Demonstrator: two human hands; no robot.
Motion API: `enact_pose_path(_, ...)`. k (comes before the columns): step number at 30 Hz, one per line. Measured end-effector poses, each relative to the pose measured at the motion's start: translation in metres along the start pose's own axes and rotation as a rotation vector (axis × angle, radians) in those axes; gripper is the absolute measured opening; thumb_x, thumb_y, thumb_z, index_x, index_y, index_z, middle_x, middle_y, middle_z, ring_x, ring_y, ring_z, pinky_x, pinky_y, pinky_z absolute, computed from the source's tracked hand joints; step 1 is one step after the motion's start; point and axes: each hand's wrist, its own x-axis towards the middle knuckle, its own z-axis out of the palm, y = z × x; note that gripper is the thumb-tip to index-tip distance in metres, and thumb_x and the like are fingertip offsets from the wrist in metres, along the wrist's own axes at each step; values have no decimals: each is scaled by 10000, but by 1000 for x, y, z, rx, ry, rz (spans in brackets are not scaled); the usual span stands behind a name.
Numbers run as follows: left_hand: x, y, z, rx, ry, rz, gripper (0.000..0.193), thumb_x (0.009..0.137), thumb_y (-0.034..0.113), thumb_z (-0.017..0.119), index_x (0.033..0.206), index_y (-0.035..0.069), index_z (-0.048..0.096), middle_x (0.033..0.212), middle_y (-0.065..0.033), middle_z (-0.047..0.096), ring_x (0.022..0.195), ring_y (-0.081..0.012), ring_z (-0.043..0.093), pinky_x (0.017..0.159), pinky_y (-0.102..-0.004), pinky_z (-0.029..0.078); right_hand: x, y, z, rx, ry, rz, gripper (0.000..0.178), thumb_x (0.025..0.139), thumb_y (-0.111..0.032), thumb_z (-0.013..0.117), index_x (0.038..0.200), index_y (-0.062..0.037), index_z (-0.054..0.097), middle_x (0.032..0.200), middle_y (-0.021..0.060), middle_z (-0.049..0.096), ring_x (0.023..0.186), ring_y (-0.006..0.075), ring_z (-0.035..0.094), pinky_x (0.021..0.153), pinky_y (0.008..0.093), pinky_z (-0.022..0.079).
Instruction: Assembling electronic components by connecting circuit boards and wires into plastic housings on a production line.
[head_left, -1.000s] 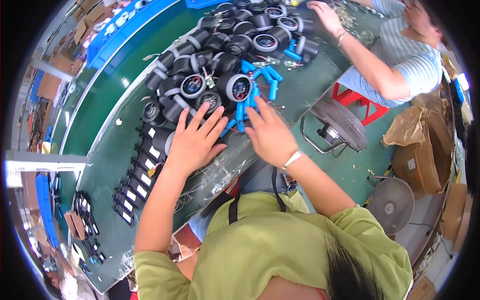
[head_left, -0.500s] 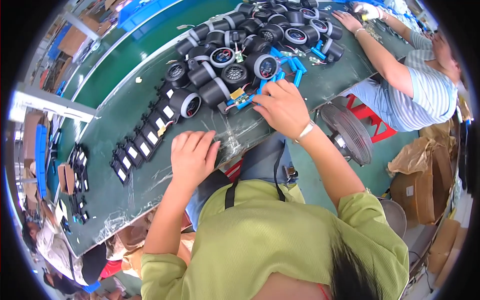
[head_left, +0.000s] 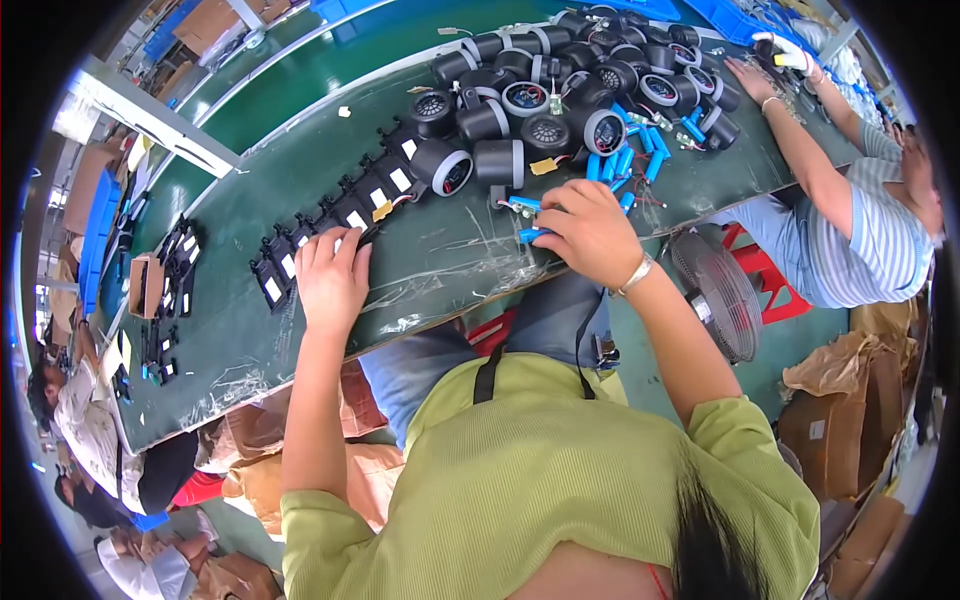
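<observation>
My right hand is closed at the near side of the pile, thumb and fingertips pinching a blue cylindrical battery cell. Another blue cell with a small circuit board lies just beyond its fingers. To the left, my left hand rests with bent fingers over a row of black plastic parts with white labels. It seems to grip one of them, though the hand covers most of that part. Black round housings with grey rims are heaped beyond both hands, with loose blue cells beside them.
Across the green table, more black parts lie by a small cardboard box. A co-worker in a striped shirt reaches onto the table at right. A floor fan and red stool stand beside me.
My left hand has moved left from above the bare tabletop onto the row of black parts. My right hand has shifted slightly nearer, away from the heap, with the blue cell at its fingertips.
</observation>
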Motion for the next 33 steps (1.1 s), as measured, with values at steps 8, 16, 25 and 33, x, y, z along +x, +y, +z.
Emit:
enact_pose_path(8,-8,94,-7,-1104,-274,-403,299,732,112,682,993,-4,593,904,-109,605,793,-212,603,656,-296,492,-9,-24,12,41,38,-82,275,640,-164,704,886,-106,596,915,36,576,867,233,539,785,368,425)
enact_pose_path(16,29,114,22,-688,-345,73,285,741,188,655,978,47,583,910,-74,567,820,-239,585,644,-311,489,-13,-19,22,233,10,60,382,642,-92,709,992,-46,563,995,88,581,924,282,544,815,382,434)
enact_pose_path(25,10,87,-5,-938,-465,-354,179,731,56,662,905,32,624,856,-77,573,677,-210,562,584,-275,452,-27,-19,-8,129,355,405,233,649,49,679,862,-8,603,885,116,594,780,260,571,650,306,469)
enact_pose_path(33,5,89,-13,-883,-126,-104,237,685,20,693,912,14,626,827,-87,555,667,-203,560,569,-279,452,-1,-62,3,1518,42,953,330,908,-189,487,1120,63,516,1064,163,582,949,250,596,828,334,477)
